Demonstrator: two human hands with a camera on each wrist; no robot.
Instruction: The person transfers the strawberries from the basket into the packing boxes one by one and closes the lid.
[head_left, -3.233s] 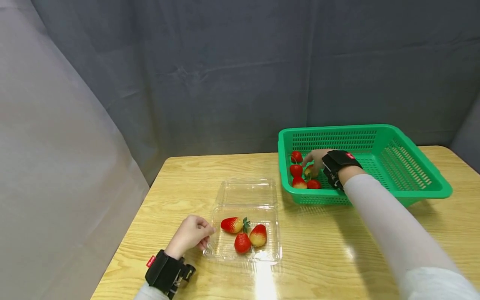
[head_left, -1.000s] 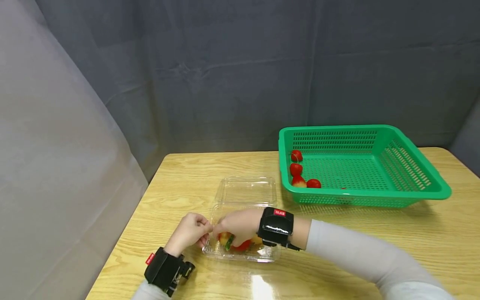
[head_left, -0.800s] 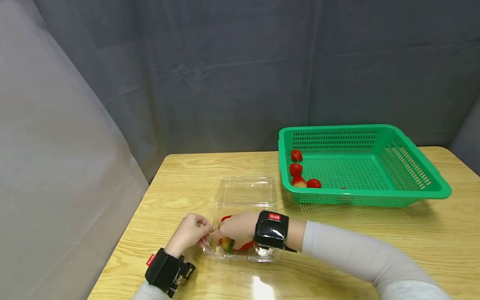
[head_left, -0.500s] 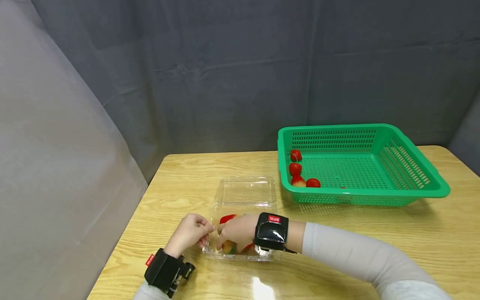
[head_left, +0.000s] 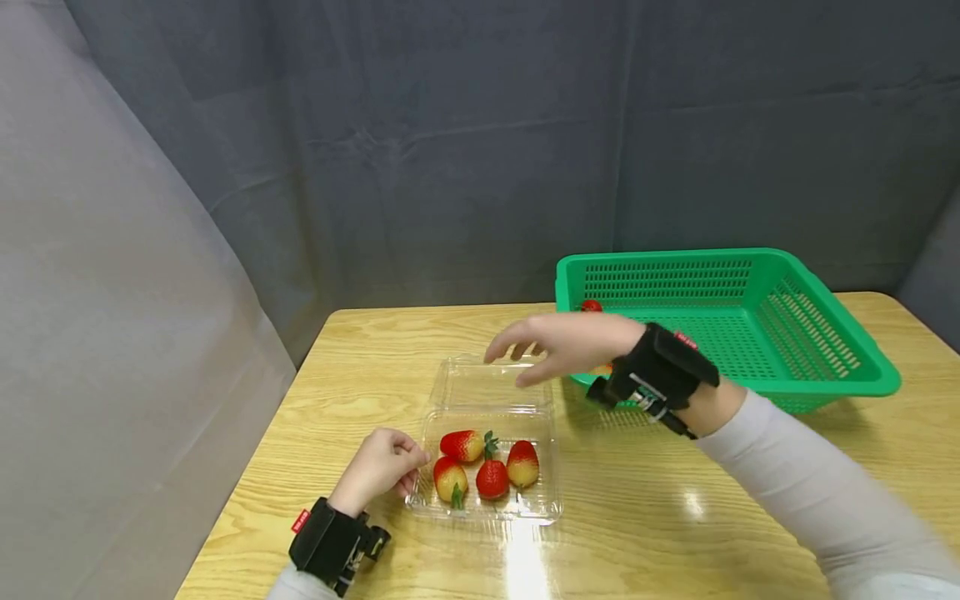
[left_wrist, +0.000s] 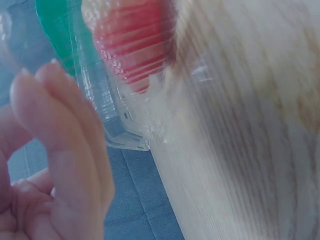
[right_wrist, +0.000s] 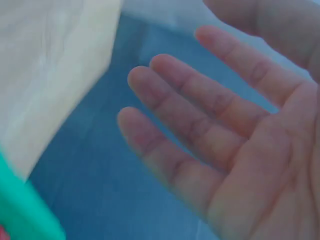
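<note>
My left hand (head_left: 381,471) pinches the left rim of a clear plastic clamshell container (head_left: 556,475), whose lid (head_left: 491,385) lies folded back. Several red-and-yellow strawberries lie in it; the front-left strawberry (head_left: 450,479) has its green stem end toward me. In the left wrist view, a strawberry (left_wrist: 130,42) shows through the container wall beside the curled fingers (left_wrist: 70,135). My right hand (head_left: 573,340) hovers between the lid and the basket, nothing in it. The right wrist view shows that hand's palm and spread fingers (right_wrist: 195,125).
A green perforated basket (head_left: 795,388) stands at the back right. A strawberry (head_left: 591,306) shows in its back-left corner; my right hand and wrist hide others. The wooden table (head_left: 637,517) ends at a dark grey curtain (head_left: 450,167) behind.
My right hand brought a strawberry from the basket, set it at the container's front left, let go and rose back toward the basket. The left hand has stayed at the rim.
</note>
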